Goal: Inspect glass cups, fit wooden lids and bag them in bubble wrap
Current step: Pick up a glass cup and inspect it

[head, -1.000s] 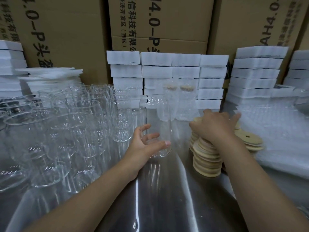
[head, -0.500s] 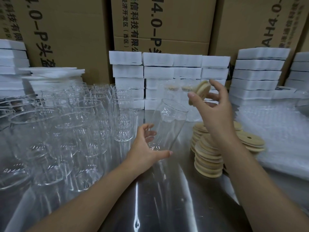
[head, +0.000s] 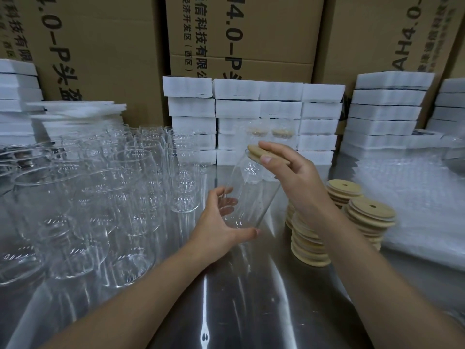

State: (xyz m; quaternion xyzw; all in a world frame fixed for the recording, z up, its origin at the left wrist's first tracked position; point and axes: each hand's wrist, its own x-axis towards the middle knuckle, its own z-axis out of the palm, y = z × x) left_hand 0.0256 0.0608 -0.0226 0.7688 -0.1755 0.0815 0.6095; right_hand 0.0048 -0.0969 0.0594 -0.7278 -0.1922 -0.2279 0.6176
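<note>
now the wooden lid (head: 255,150) sits at the mouth of the glass cup (head: 254,195). half a second ago it hung in the air, apart from the rim, and a second ago the right grip (head: 295,180) was down on the stacks of lids (head: 310,244) while the cup stood upright on the surface (head: 226,303). the cup is now lifted and tilted, its mouth leaning away toward the foam blocks (head: 236,109). by my reading the fitting step is under way. whether the lid is seated all the way round i cannot tell, since the far edge is hidden.

the left grip (head: 220,224) is wrapped round the cup's lower part, thumb on the near side, fingers curled behind and showing through the glass. the right grip pinches the lid, fingers laid nearly flat across its top and the thumb at its near edge. neither is released.

bagging is not yet begun: the bubble wrap (head: 417,197) lies to the right, beyond the lid stacks. a crowd of empty cups (head: 100,197) waits on the left.
</note>
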